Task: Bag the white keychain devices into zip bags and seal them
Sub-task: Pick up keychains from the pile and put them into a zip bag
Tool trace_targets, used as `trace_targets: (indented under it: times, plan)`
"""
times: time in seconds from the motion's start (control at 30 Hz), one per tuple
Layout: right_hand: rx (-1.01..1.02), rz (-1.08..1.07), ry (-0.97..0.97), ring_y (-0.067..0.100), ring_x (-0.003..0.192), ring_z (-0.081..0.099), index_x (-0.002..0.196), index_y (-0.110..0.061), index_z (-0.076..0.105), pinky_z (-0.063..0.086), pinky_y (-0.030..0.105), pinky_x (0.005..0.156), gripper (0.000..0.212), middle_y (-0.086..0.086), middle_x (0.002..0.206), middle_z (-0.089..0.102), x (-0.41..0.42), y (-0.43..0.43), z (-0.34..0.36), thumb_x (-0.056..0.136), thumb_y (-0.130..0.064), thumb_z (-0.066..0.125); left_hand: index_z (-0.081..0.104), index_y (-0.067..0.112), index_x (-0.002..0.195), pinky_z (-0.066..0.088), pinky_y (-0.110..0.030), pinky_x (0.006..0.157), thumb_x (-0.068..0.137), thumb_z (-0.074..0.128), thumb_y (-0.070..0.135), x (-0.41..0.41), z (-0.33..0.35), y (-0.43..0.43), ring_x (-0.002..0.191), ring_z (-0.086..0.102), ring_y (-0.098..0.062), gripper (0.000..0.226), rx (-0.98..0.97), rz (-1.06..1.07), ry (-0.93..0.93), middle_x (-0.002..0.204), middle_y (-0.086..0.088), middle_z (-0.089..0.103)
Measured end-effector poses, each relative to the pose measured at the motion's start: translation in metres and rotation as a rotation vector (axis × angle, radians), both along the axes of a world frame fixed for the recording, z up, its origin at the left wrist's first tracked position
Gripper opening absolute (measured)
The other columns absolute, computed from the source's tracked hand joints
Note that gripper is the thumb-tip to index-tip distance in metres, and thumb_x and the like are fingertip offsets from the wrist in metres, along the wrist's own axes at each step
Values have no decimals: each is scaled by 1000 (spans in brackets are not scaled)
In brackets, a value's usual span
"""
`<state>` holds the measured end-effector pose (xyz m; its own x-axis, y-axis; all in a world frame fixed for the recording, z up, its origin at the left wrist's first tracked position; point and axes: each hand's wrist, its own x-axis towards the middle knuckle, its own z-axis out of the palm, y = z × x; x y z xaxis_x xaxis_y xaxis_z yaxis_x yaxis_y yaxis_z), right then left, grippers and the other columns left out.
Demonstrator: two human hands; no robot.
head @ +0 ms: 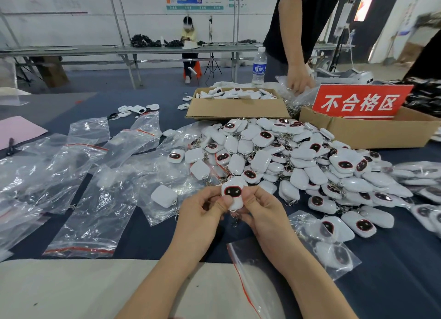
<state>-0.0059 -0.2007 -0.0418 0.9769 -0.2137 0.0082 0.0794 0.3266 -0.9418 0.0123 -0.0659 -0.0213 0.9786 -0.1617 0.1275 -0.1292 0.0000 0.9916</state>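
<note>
I hold one white keychain device (232,192) upright above the table, its dark red-rimmed face toward me. My left hand (202,211) pinches its left side and my right hand (263,213) pinches its right side; its metal clasp dangles below. A big pile of the same devices (298,161) lies just beyond. An empty zip bag (253,271) with a red seal strip lies under my right forearm. To its right a bag with devices inside (334,244) rests on the table.
Several empty zip bags (90,199) are spread over the left of the dark cloth. Two cardboard boxes stand behind the pile, one with devices (236,108), one with a red sign (360,101). A person in black reaches into plastic at the back right beside a water bottle (259,68).
</note>
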Motion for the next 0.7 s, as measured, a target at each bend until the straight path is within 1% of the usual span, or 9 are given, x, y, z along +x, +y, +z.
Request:
trace_targets:
  times: [0.1, 0.17, 0.23, 0.33, 0.43, 0.57, 0.63, 0.67, 0.7]
  plan:
    - [-35, -18, 20, 46, 102, 67, 106, -3, 69, 52, 55, 99, 26, 24, 103, 73, 0, -1, -2, 97, -24, 58, 75, 23, 94, 47, -12, 59, 92, 68, 5, 0, 0, 0, 55, 55, 1, 19, 3, 11, 11, 70, 6, 71]
    - [-56, -27, 33, 48, 106, 65, 107, -3, 70, 50, 57, 101, 24, 23, 103, 73, 0, -1, -2, 100, -22, 56, 74, 25, 93, 47, -12, 58, 92, 68, 5, -1, 1, 0, 54, 55, 1, 20, 9, 15, 14, 68, 7, 71]
    - [-56, -36, 40, 47, 102, 65, 106, -3, 70, 49, 59, 101, 24, 25, 103, 72, 0, -1, -1, 99, -22, 56, 74, 25, 92, 47, -12, 58, 92, 68, 6, -1, 1, 1, 54, 54, 1, 21, 19, 13, 10, 66, 7, 70]
    - [-46, -42, 39, 40, 93, 64, 104, -3, 70, 49, 60, 100, 27, 30, 103, 70, 0, 1, 0, 96, -27, 59, 74, 24, 95, 45, -10, 56, 93, 68, 7, -1, 2, 1, 53, 54, 2, 18, 27, 7, 13, 61, 9, 67]
    - [-61, -50, 33, 34, 85, 63, 102, -6, 70, 52, 56, 96, 23, 25, 94, 71, 0, 2, -1, 100, -25, 58, 73, 19, 101, 47, -14, 55, 96, 65, 12, -1, 1, -1, 53, 55, 0, 12, 8, -9, 30, 59, 8, 64]
    - [-174, -69, 23, 14, 64, 60, 92, -18, 72, 56, 46, 81, 18, -1, 64, 64, 1, 6, -3, 101, -24, 58, 70, 24, 99, 44, -15, 51, 103, 56, 22, -6, 0, -4, 50, 51, -5, 15, 8, -46, 30, 60, 10, 61]
    - [-214, -63, 15, 9, 60, 59, 90, -22, 71, 58, 40, 76, 17, -5, 59, 62, 0, 7, -3, 100, -24, 59, 70, 26, 95, 42, -14, 49, 104, 52, 22, -7, -1, -3, 49, 50, -5, 20, 25, -33, 25, 58, 10, 59]
    - [-221, -58, 14, 10, 62, 60, 90, -22, 72, 60, 37, 76, 16, -5, 59, 63, 0, 7, -3, 99, -25, 60, 70, 27, 94, 42, -14, 49, 104, 51, 22, -7, -1, -2, 50, 50, -5, 22, 31, -28, 30, 58, 10, 59]
    - [-219, -52, 15, 12, 64, 62, 89, -23, 73, 61, 38, 78, 16, -4, 60, 64, -1, 7, -3, 99, -26, 61, 70, 28, 93, 42, -14, 49, 104, 51, 22, -7, 0, -2, 50, 50, -5, 24, 32, -27, 37, 58, 10, 59]
